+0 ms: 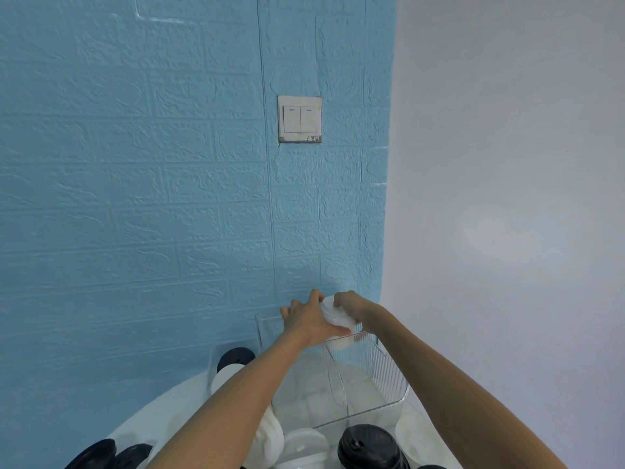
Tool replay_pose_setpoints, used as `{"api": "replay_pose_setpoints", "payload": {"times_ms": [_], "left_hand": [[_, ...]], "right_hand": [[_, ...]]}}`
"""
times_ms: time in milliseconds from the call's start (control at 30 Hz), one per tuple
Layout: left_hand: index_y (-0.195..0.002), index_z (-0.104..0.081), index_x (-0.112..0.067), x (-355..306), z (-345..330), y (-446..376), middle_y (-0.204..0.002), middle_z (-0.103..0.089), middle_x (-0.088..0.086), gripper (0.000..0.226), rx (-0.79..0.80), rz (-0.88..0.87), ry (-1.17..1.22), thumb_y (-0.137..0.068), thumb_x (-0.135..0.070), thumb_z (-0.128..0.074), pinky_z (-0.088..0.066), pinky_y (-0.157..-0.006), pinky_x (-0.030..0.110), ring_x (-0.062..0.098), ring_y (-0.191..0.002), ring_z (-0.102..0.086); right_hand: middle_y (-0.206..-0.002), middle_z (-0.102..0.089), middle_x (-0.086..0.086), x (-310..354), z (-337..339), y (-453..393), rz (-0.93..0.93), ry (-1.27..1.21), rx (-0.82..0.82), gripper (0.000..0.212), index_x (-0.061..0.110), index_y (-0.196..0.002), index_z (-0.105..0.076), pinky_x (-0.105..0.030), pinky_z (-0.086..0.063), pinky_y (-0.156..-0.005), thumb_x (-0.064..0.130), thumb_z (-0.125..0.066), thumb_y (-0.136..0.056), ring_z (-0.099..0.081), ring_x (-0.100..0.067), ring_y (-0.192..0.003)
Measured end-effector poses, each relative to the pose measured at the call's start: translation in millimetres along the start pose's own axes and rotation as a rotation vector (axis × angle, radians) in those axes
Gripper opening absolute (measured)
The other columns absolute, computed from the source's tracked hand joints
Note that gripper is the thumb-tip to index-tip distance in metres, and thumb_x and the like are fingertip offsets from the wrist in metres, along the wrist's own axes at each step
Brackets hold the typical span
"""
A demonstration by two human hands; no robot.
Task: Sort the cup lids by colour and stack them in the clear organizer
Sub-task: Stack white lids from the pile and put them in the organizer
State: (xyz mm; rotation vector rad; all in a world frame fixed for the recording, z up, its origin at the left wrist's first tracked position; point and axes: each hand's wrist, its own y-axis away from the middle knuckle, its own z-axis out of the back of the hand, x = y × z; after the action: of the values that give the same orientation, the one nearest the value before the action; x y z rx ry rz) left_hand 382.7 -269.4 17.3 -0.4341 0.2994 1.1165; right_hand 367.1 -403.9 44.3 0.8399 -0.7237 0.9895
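Note:
Both my hands hold a short stack of white cup lids point(333, 314) over the far end of the clear organizer point(389, 374). My left hand point(306, 319) cups the stack's left side, and my right hand point(350, 304) grips its right side from above. A row of white lids point(267, 434) with a black lid point(235, 357) at its far end stands on edge in the organizer's left compartment. Near the front sits a stack of black lids point(370, 446), with loose white lids point(304, 443) beside it. More black lids point(111, 456) lie at the bottom left.
The organizer and lids sit on a white round table point(159, 414) pushed against a blue brick-textured wall point(135, 198). A light switch point(300, 119) is on the wall above. A grey wall point(507, 198) stands at the right.

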Motion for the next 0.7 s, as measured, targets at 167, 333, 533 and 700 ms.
{"api": "replay_pose_setpoints", "payload": {"times_ms": [167,333,533,700], "left_hand": [[-0.122,-0.050,-0.031,3,0,-4,-0.117,-0.065,-0.008,0.089,-0.059,-0.030,-0.082,-0.054,-0.083,-0.075,-0.032,-0.093,0.040,0.021,-0.118,-0.051],[-0.122,-0.054,-0.036,8,-1,2,-0.113,-0.067,-0.013,0.086,-0.056,-0.061,-0.109,-0.054,-0.086,-0.072,-0.029,-0.089,0.038,0.019,-0.115,-0.053],[-0.133,-0.051,-0.043,12,4,1,-0.126,-0.065,-0.015,0.088,0.061,-0.068,-0.025,-0.058,-0.082,-0.075,-0.028,-0.091,0.037,0.020,-0.123,-0.047],[-0.127,-0.062,-0.042,15,6,1,-0.125,-0.065,-0.013,0.077,0.059,-0.078,-0.028,-0.062,-0.081,-0.074,-0.028,-0.093,0.037,0.020,-0.123,-0.048]], "right_hand": [[-0.122,-0.058,-0.013,-6,-2,-12,0.045,0.050,0.002,0.049,0.005,-0.136,-0.046,-0.038,-0.050,-0.083,0.032,-0.057,-0.096,-0.059,-0.029,-0.102],[-0.139,-0.052,-0.014,-14,2,-10,0.115,0.218,0.075,0.068,0.012,-0.143,-0.033,-0.047,-0.054,-0.098,0.052,-0.061,-0.096,-0.059,-0.031,-0.121],[-0.132,-0.056,-0.017,-16,7,-9,0.150,0.432,0.147,0.067,0.013,-0.136,-0.029,-0.045,-0.051,-0.100,0.055,-0.061,-0.094,-0.060,-0.032,-0.121],[-0.138,-0.054,-0.013,-17,4,-9,0.177,0.580,0.153,0.069,0.012,-0.143,-0.029,-0.040,-0.050,-0.101,0.052,-0.060,-0.096,-0.056,-0.028,-0.122]]}}
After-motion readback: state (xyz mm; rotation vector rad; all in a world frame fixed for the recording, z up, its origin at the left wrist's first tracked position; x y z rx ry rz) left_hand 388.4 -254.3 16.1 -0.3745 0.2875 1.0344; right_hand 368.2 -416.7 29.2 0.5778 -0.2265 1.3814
